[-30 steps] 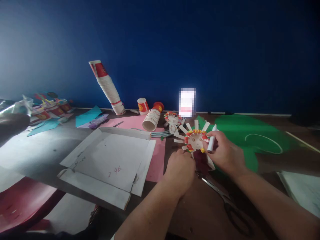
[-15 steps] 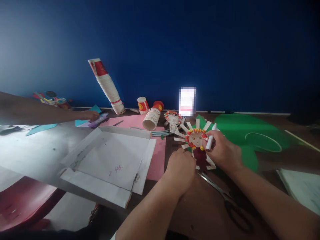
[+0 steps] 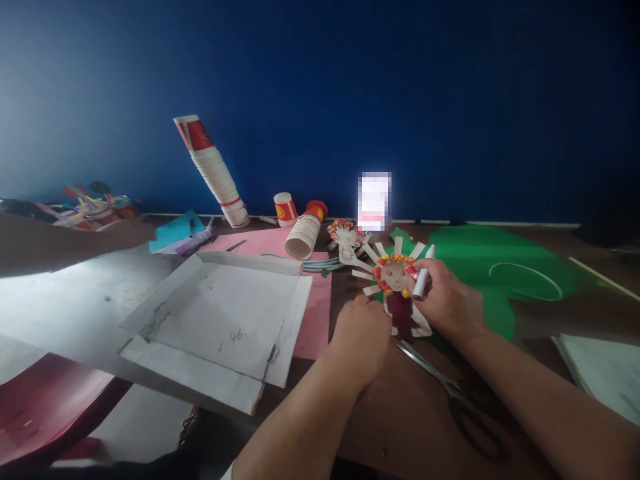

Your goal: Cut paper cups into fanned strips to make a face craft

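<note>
The paper figure (image 3: 399,310) is located on the table (image 3: 380,397), between the two hands, with its head directed toward the far edge. White strips radiate from the head; red and yellow pieces ring it; the body is dark red. The left hand (image 3: 363,333) is positioned at the figure's lower left side, fingers curled inward; the fingertips are hidden, so whether it grips the figure cannot be determined. The right hand (image 3: 453,300) is closed on a white marker (image 3: 421,283), held at a slant beside the right side of the figure's head. Contact between this hand and the figure cannot be confirmed.

Scissors (image 3: 425,363) lie just below the figure, handles toward the near edge. A second paper figure (image 3: 346,250) is located behind the first, closer to the far edge. A green sheet (image 3: 470,260) lies beyond the right hand. A shallow white tray (image 3: 200,320) lies left of the left hand, partly overlapping a pink sheet (image 3: 315,333).
</note>
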`<state>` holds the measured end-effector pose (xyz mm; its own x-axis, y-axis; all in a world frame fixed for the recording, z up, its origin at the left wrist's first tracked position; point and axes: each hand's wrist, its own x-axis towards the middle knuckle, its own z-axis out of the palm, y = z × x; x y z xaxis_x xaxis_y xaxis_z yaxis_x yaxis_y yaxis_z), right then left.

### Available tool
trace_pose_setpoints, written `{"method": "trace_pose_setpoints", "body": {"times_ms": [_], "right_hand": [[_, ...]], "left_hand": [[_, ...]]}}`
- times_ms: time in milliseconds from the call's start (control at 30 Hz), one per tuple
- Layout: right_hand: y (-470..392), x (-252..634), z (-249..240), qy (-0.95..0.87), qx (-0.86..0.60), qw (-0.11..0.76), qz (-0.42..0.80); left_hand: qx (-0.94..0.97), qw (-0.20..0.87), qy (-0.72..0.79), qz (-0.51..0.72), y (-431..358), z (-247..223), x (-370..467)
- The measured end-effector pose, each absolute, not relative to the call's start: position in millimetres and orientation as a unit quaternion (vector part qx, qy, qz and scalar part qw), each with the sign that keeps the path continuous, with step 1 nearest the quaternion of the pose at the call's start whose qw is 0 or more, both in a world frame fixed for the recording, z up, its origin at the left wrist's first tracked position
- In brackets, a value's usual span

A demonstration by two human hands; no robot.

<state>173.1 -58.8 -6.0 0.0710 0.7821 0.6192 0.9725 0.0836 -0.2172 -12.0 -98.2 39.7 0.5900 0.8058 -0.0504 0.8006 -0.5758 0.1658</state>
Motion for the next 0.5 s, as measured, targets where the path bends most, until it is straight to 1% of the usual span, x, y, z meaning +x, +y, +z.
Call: {"method": "trace_pose_setpoints", "body": {"times_ms": [233,500], "right_hand": [[-57.6,179.1,-11.4,-0.669,-0.653,0.324,-0.146],[-56.2,179.6,-11.5,-0.683,-0.64,0.332,-0.115]], "left_hand": [[0.886,0.092,0.453,0.009,-97.5,42.5,-12.5],[0.888,0.093,0.451,0.009,-97.0,43.7,-12.6]]}}
